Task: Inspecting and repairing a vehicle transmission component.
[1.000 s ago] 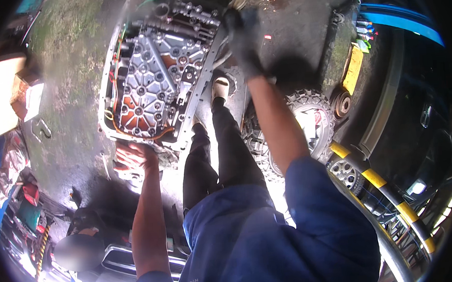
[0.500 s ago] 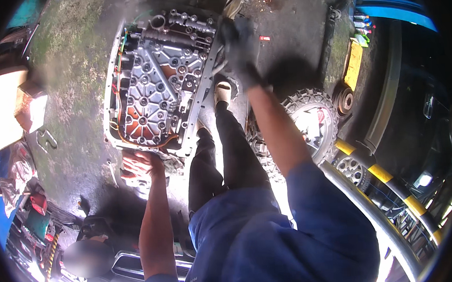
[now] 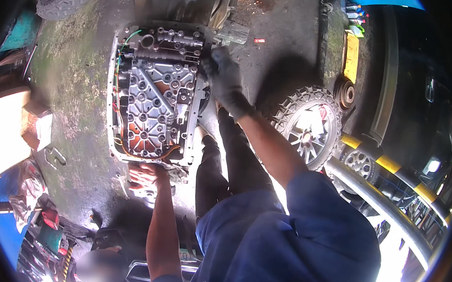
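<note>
A transmission with its pan off lies in front of me, its silver valve body point(image 3: 149, 112) facing up, with bolts and thin coloured wires along the left side. My left hand point(image 3: 148, 175), bare, is at the near end of the housing, with its fingers bent against the metal under the rim. In a dark grey glove, my right hand point(image 3: 224, 76) grips the housing's far right side with curled fingers. Exactly what those gloved fingertips press on is hidden.
An off-road wheel point(image 3: 308, 131) lies to the right, close to a brake disc point(image 3: 346, 96). Steel pipe point(image 3: 380, 209) and a yellow-black bar point(image 3: 388, 163) run lower right. Cardboard boxes point(image 3: 5, 128) stand left. A person's blurred head point(image 3: 102, 267) shows lower left.
The far end of the transmission has swung left and its right rim now shows at a different tilt. My right hand moved left and nearer with it; the left stays at the near end.
</note>
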`<state>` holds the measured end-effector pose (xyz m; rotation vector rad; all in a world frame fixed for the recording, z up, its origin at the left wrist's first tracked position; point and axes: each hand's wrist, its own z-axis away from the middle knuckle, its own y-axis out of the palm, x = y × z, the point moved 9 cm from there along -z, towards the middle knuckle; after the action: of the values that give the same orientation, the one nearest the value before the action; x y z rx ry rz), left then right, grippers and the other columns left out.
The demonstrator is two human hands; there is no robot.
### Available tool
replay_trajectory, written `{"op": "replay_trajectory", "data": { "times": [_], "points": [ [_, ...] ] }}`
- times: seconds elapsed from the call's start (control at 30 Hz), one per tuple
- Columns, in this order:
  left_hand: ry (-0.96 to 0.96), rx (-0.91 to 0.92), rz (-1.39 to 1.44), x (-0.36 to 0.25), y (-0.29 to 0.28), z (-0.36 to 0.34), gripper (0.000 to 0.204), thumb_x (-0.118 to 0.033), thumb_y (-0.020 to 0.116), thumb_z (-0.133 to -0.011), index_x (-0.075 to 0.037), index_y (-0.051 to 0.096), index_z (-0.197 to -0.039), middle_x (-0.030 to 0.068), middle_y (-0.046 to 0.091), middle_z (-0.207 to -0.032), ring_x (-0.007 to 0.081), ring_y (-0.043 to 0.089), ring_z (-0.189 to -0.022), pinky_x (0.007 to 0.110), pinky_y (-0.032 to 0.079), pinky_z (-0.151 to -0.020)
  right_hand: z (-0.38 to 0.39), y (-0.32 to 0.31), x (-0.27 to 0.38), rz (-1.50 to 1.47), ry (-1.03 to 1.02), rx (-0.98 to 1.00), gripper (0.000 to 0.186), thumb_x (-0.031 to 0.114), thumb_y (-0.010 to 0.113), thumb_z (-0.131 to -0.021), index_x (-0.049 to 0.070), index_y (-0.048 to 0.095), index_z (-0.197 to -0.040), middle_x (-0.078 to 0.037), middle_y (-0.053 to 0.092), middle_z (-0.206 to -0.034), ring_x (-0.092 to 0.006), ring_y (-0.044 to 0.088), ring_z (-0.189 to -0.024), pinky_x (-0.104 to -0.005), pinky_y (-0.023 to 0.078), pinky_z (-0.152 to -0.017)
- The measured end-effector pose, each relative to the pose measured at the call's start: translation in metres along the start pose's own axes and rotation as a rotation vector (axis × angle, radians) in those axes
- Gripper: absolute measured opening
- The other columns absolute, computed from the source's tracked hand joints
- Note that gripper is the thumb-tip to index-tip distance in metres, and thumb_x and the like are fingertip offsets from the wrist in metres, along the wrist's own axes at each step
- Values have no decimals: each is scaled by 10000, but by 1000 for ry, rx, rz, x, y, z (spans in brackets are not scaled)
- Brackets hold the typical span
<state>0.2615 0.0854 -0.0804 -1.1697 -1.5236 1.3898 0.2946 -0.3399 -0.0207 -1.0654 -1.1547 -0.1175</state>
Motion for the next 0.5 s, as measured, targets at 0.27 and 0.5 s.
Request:
{"op": "replay_trajectory", "data": {
  "times": [0.27,0.5],
  "points": [
    [-95,282,-15,7,16,4,575,-430,235,-974,-37,389,-1363,141,450,-1373,305,400,-1305,658,21,-1085,-20,-2,5,-25,360,258,476,519,456,-926,75,521,-1086,-182,666,-827,-352,663,-794,-473,501,-717],
    [13,49,-184,34,30,-1,551,-417,238,-957,-39,417,-1315,98,488,-1263,282,424,-1224,644,79,-1078,-46,-2,28,16,-30,43,274,261,569,-909,82,499,-1104,-157,669,-829,-359,663,-803,-472,507,-707]
  ]
}}
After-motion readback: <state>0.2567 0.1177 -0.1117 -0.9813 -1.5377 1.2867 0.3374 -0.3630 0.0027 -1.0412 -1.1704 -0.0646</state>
